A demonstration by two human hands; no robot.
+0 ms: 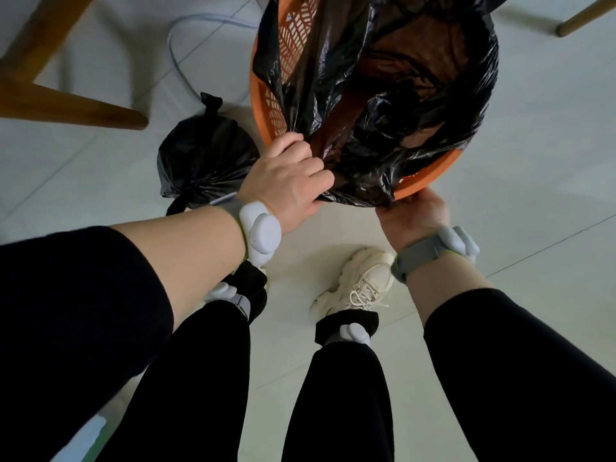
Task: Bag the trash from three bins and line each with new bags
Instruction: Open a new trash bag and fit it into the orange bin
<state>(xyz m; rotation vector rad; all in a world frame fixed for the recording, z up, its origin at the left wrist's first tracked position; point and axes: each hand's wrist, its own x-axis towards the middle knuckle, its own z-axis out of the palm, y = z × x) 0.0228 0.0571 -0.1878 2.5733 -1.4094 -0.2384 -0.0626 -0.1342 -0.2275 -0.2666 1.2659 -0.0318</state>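
An orange lattice bin stands on the pale floor at the top centre. A thin black bag lies open inside it, its edge draped over most of the rim. My left hand pinches a gathered fold of the bag at the near left rim. Under the near right rim my right hand grips the bag's edge against the bin. A tied, full black trash bag sits on the floor just left of the bin, behind my left wrist.
Wooden furniture legs cross the upper left, and another leg shows at the top right. A pale cable loops on the tiles behind the tied bag. My feet in cream sneakers stand just below the bin.
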